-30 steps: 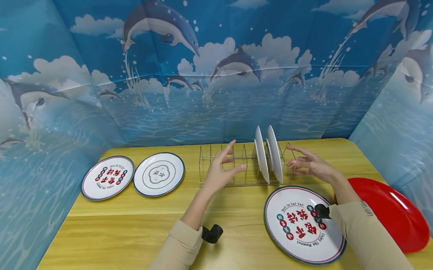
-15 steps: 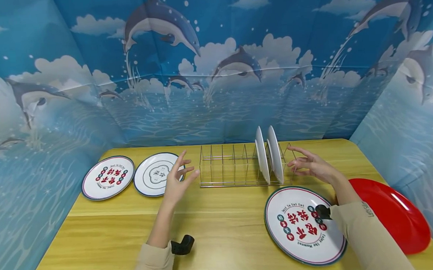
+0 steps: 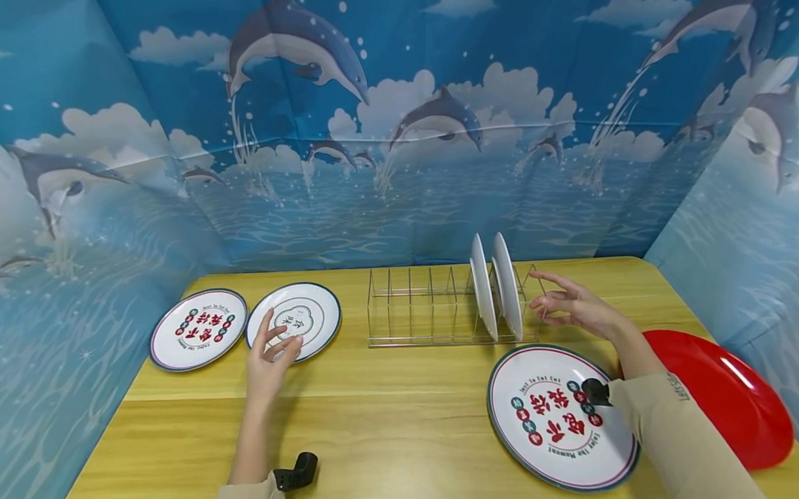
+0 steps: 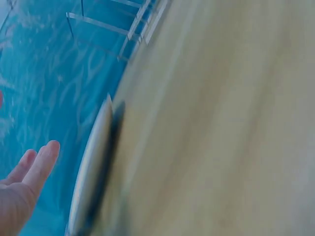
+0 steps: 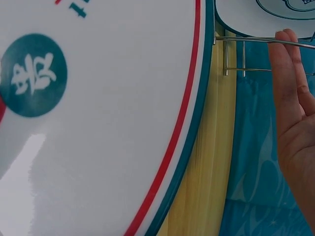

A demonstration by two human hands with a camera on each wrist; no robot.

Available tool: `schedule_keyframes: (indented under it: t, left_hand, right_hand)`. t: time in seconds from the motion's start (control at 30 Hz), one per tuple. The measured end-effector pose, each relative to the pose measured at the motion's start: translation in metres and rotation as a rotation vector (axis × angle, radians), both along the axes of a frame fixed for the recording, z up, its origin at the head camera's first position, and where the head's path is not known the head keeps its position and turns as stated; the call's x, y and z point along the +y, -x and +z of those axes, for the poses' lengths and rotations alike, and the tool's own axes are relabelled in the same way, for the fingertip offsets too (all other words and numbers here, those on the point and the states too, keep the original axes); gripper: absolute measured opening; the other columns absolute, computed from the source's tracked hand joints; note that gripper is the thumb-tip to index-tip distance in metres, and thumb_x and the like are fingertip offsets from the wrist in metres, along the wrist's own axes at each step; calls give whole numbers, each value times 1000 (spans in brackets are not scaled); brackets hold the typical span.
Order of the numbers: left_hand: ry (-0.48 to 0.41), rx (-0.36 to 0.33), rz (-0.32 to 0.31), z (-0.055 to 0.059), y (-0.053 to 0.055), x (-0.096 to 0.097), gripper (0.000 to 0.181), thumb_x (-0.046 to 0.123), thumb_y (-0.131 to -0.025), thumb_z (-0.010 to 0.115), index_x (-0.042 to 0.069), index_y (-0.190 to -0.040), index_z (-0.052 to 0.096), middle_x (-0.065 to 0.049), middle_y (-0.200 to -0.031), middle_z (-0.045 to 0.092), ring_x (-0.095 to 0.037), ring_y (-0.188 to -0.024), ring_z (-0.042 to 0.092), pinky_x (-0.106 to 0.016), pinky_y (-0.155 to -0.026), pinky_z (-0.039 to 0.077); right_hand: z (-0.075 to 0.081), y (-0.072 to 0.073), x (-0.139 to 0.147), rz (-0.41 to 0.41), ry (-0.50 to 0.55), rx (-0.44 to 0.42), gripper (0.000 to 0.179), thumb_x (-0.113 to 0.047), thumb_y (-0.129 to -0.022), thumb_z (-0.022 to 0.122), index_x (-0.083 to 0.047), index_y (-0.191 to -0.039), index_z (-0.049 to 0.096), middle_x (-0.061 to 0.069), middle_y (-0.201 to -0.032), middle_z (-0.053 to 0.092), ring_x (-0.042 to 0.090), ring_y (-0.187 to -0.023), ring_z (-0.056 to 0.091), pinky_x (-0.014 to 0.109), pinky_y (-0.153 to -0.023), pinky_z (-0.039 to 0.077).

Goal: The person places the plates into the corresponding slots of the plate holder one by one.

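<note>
My left hand (image 3: 268, 363) is over the near part of a white plate (image 3: 318, 304) with a dark rim and a grey emblem. Its fingers are spread and loosely bent, with nothing between them. In the left wrist view, the fingers (image 4: 42, 164) show beside a plate seen edge-on. At the right end of a wire plate rack (image 3: 424, 344), my right hand (image 3: 576, 307) touches the frame. The right wrist view shows its straight fingers (image 5: 285, 81) against the rack's wire. Two white plates, one left (image 3: 483, 290) and one right (image 3: 507, 289), stand upright in the rack's right part.
A plate with red characters (image 3: 176, 341) lies at the far left. Another, larger plate with red characters (image 3: 555, 451) lies in front of the rack, partly under my right forearm. A red oval platter (image 3: 748, 413) lies at right. Dolphin-print cloth (image 3: 397, 205) walls the table.
My left hand has moved left from in front of the rack to over the plate with the grey emblem. The right hand and the plates have stayed put.
</note>
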State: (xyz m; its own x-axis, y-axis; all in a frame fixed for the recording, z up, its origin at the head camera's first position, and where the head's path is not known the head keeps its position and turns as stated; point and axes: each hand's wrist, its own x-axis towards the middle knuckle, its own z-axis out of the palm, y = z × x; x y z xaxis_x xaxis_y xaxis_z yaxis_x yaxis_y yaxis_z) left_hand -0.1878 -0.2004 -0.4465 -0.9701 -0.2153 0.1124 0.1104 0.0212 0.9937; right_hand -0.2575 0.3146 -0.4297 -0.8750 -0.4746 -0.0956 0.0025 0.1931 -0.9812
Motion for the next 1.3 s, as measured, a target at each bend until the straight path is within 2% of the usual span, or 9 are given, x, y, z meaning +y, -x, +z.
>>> schedule_keyframes:
  t: [0.13,0.33,0.5,0.63,0.83,1.0,1.13,1.3]
  left_hand:
    - [-15,-38,47,-9,-6,-12,72,3,-85,62,16,-146,25,-19,-123,38,1,-86,57,-19,-74,53]
    - [2,-111,121,-20,-11,-26,74,9,-85,65,20,-146,24,-18,-129,36,2,-88,55,-20,-76,53]
    - [27,-169,189,-24,-12,-32,76,14,-84,67,22,-146,25,-14,-129,34,0,-87,53,-20,-75,53]
    - [27,-202,216,-26,-11,-33,79,16,-82,69,22,-146,23,-15,-130,31,-1,-86,51,-19,-76,53]
    - [-2,-277,181,-30,-9,-35,87,15,-81,70,26,-148,15,-18,-130,31,3,-78,56,-21,-79,52]
    - [-49,-294,140,-34,-3,-35,90,7,-82,68,28,-148,11,-21,-132,28,-3,-79,59,-25,-82,52]
    - [-81,-306,116,-34,2,-36,91,2,-82,65,28,-148,8,-19,-131,25,-6,-80,58,-26,-82,52]
    - [-71,-318,88,-34,7,-38,91,1,-83,64,27,-148,7,-19,-129,23,-7,-77,58,-26,-80,53]
  right_hand:
    - [0,0,0,-3,-5,-6,58,-12,-97,43,-11,-147,13,7,-106,60,24,-96,60,34,-83,53]
    - [-1,0,0,-5,-9,-8,58,-12,-97,43,-11,-147,12,7,-106,60,24,-97,60,33,-84,52]
    - [-1,1,1,-5,-10,-3,58,-13,-97,43,-11,-147,13,8,-106,60,25,-96,60,33,-83,52]
    - [-1,0,0,-5,-9,-3,58,-12,-97,44,-11,-147,13,10,-107,60,24,-96,60,33,-83,52]
    - [0,0,-2,4,7,-3,55,-11,-98,42,-13,-146,16,8,-105,60,22,-95,60,30,-82,53]
    - [2,-2,-4,6,22,-5,54,-9,-98,41,-16,-146,18,7,-104,60,20,-94,60,28,-81,53]
    - [2,-1,-3,7,18,-5,55,-9,-97,42,-15,-146,17,7,-105,60,20,-94,60,28,-82,53]
    - [0,0,-1,-3,1,-4,57,-12,-97,43,-12,-146,14,7,-105,60,21,-95,60,29,-82,53]
